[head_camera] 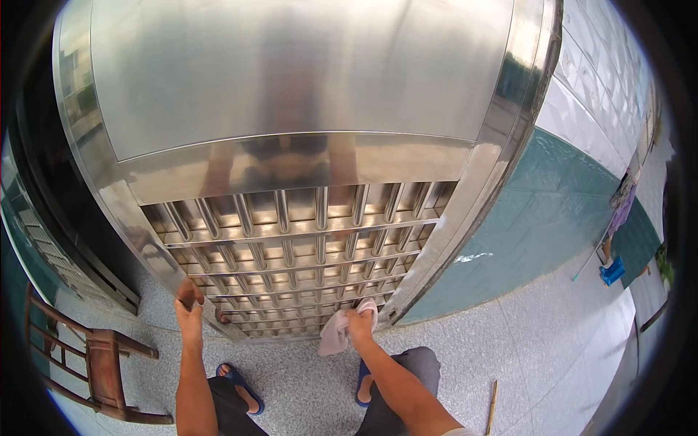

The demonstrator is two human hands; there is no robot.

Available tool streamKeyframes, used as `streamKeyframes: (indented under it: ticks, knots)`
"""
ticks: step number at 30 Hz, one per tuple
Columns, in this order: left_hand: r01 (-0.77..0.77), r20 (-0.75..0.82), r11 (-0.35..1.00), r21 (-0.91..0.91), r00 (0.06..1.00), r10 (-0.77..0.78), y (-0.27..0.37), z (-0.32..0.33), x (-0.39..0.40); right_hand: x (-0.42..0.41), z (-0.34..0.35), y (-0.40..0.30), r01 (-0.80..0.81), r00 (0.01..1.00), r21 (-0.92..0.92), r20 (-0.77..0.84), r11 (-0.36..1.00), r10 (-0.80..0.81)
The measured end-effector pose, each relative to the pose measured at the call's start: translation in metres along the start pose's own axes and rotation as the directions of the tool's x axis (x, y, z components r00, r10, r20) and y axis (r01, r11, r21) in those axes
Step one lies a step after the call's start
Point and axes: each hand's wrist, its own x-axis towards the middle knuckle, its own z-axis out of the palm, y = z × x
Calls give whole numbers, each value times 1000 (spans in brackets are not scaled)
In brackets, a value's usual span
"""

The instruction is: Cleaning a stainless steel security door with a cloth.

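Note:
A polished metal door (300, 163) stands before me, with a smooth upper panel and a lower grille (283, 272) of short upright tubes between horizontal bars. My right hand (360, 322) grips a pale pink cloth (334, 333) at the lower right of the grille; part of the cloth hangs below the fist. At the door's left edge, my left hand (189, 301) is raised with its fingers curled around or against the frame. Whether the fingers press on the metal is hard to tell, but no loose object shows in them.
A wooden chair (103, 365) stands at the left, near a dark doorway (82, 207). Green and white tiles (551, 218) cover the right wall. On the speckled floor lies a thin stick (492, 406). A blue item (612, 271) is farther right.

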Motion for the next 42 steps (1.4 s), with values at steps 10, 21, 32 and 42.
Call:
streamKeyframes:
  ticks: [10,21,32,42]
  knots:
    - [63,-50,998,8,997,-62,-1,0,0,-24,1,11,518,828,-458,58,722,-558]
    - [48,-42,998,34,998,-47,5,-3,-4,-24,0,-21,43,999,-172,37,984,-37]
    - [28,-42,1000,0,999,-28,9,7,-3,-13,-16,15,212,977,-441,130,872,-172]
    - [54,-33,998,34,998,-53,0,-14,-3,-8,-26,-29,89,991,150,-110,985,-73]
